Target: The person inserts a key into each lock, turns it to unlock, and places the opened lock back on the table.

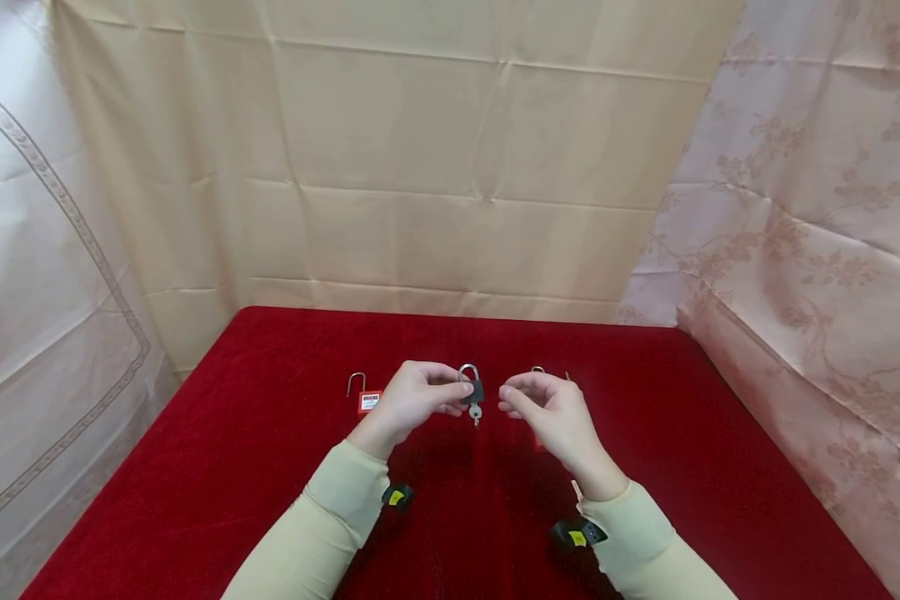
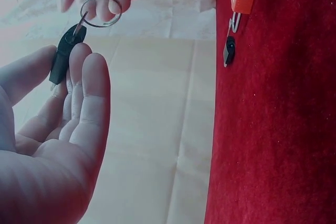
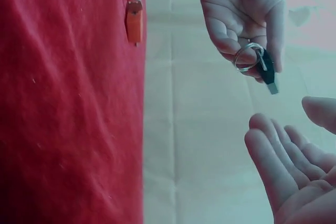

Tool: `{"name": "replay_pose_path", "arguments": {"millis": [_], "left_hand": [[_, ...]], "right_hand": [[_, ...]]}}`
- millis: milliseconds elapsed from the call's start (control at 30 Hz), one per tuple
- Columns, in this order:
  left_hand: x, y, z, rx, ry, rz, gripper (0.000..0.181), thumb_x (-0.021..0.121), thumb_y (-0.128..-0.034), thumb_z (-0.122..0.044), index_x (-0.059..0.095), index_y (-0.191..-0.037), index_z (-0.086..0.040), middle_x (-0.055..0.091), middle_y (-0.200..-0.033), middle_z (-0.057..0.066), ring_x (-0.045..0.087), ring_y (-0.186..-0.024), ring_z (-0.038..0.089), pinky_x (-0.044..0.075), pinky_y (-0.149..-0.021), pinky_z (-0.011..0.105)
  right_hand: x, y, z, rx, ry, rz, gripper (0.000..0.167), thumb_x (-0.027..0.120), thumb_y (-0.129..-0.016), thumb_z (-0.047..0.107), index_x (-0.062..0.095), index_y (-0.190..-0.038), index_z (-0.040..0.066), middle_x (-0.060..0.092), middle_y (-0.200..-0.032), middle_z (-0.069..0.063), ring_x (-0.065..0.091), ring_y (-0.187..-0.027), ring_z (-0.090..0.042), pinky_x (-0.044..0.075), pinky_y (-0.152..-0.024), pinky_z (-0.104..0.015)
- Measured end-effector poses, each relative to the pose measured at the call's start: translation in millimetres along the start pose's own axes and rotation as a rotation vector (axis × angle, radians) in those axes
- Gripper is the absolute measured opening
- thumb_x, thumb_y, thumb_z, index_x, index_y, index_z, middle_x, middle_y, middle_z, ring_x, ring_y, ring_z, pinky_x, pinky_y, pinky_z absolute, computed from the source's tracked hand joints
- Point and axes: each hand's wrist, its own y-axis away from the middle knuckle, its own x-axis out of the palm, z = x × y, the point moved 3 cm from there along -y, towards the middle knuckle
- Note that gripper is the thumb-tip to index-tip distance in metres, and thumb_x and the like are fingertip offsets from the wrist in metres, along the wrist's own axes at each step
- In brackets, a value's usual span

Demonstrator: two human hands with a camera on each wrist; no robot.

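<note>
A small black padlock [image 1: 476, 391] with a silver shackle [image 1: 468, 371] is pinched between the thumb and fingers of my left hand [image 1: 408, 398]. From its underside hangs a key [image 1: 476, 412]; in the left wrist view a metal key ring [image 2: 101, 11] is clearly visible on it. My right hand [image 1: 555, 412] hovers a short way to the right, apart from the padlock. In the right wrist view its fingers [image 3: 268, 153] are loosely bent and the palm holds nothing. Whether the shackle is locked cannot be made out.
On the red cloth-covered table [image 1: 217, 467], a red padlock [image 1: 370, 402] with a white label and raised shackle lies left of my left hand. Another red padlock [image 1: 538, 442] is mostly hidden behind my right hand. A small black-and-metal piece [image 2: 229, 51] lies near a red padlock's shackle.
</note>
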Motion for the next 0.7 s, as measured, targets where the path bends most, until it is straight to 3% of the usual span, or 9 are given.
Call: {"name": "replay_pose_path", "arguments": {"millis": [100, 267, 700], "left_hand": [[-0.2, 0.2, 0.4, -0.009, 0.009, 0.002, 0.018, 0.075, -0.0925, -0.008, 0.075, -0.107, 0.002, 0.074, -0.092, 0.015, 0.072, -0.080, 0.025, 0.062, -0.079, 0.039], [-0.1, -0.3, 0.7, -0.019, 0.021, -0.003, 0.018, 0.075, -0.0923, -0.008, 0.074, -0.107, 0.003, 0.073, -0.092, 0.015, 0.072, -0.079, 0.025, 0.062, -0.079, 0.039], [-1.0, -0.8, 1.0, -0.005, 0.030, -0.001, 0.017, 0.074, -0.0927, -0.006, 0.074, -0.107, 0.004, 0.073, -0.092, 0.015, 0.072, -0.080, 0.025, 0.061, -0.080, 0.040]], "right_hand": [[-2.7, 2.3, 6.6, -0.081, 0.160, -0.074, 0.017, 0.078, -0.093, 0.025, 0.075, -0.104, 0.013, 0.076, -0.091, 0.001, 0.073, -0.079, -0.016, 0.060, -0.072, -0.029], [-2.7, 6.3, 17.7, -0.217, 0.309, -0.149, 0.018, 0.082, -0.089, 0.025, 0.075, -0.102, 0.014, 0.075, -0.093, 0.004, 0.071, -0.076, -0.006, 0.061, -0.070, -0.029], [6.0, 14.8, 29.8, -0.424, 0.554, -0.136, 0.027, 0.086, -0.085, 0.026, 0.075, -0.103, 0.010, 0.076, -0.094, -0.004, 0.072, -0.076, -0.016, 0.062, -0.069, -0.033]]}}
